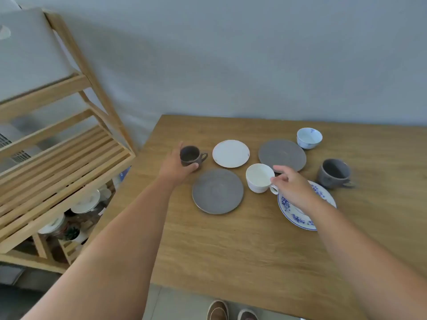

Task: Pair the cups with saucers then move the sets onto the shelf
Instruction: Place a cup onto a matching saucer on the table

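Cups: we think they are hard, light and easy to break; best held by the side or the handle.
Left hand (176, 167): we wrap it around the small brown cup (190, 155), far left on the bench (231, 250).
Right hand (292, 188): our fingers pinch the white cup (258, 177) at its handle, in the middle.
Saucers: one white saucer (231, 153), two grey ones, one with blue flowers.
Shelf (57, 162): wooden, on the left.
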Motion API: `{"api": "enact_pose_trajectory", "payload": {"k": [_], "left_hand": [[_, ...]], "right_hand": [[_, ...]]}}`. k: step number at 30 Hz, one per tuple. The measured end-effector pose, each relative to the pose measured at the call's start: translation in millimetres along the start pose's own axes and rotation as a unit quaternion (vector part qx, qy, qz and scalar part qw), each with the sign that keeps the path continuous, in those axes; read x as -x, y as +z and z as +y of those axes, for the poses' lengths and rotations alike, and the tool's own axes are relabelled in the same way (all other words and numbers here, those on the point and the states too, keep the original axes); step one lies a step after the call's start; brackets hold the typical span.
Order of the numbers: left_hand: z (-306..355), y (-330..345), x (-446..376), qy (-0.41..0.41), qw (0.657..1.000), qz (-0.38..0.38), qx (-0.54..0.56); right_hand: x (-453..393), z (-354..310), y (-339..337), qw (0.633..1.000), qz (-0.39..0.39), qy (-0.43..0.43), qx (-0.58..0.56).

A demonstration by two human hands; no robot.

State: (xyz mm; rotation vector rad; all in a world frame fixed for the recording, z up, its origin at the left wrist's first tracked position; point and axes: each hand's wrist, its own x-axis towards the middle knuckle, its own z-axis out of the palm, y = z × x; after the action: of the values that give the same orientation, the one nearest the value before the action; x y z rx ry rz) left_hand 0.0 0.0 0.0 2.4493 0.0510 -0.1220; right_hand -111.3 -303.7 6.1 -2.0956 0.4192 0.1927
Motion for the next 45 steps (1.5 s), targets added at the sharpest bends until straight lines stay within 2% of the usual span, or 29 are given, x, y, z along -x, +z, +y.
{"api": "enact_pose_trajectory", "payload": {"k": [6, 14, 21, 26, 30, 36, 42, 45], "left_hand": [[-9.6, 12.4, -10.7, -0.059, 0.994, 0.023, 0.091], [-17.6, 22.5, -14.5, -0.054, 0.976, 0.040, 0.208], [-16.2, 21.0, -17.0, -0.046, 0.968, 0.032, 0.247], [-19.7, 18.1, -15.4, -0.042, 0.964, 0.024, 0.261], [-21.7, 7.6, -9.9, -0.014, 0.958, 0.029, 0.284], [-14.3, -2.4, 16.1, 0.054, 0.957, 0.009, 0.286], [-10.4, 12.4, 38.8, 0.077, 0.959, -0.065, 0.265], [-10.1, 18.6, 42.8, 0.082, 0.962, -0.077, 0.251]], "right_hand": [[3.2, 9.4, 13.1, 0.999, 0.038, 0.030, -0.005], [2.4, 14.4, 18.9, 0.992, 0.064, 0.027, -0.101], [2.9, 16.8, 24.5, 0.993, 0.062, 0.006, -0.098], [-1.4, 20.1, 29.3, 0.980, 0.078, 0.038, -0.181], [-4.4, 20.9, 29.5, 0.976, 0.097, 0.040, -0.192], [-4.2, 22.2, 32.0, 0.982, 0.129, 0.047, -0.131], [-1.5, 18.6, 29.7, 0.997, 0.060, 0.032, -0.042], [-2.8, 18.7, 28.4, 0.997, 0.029, 0.029, -0.062]]}}
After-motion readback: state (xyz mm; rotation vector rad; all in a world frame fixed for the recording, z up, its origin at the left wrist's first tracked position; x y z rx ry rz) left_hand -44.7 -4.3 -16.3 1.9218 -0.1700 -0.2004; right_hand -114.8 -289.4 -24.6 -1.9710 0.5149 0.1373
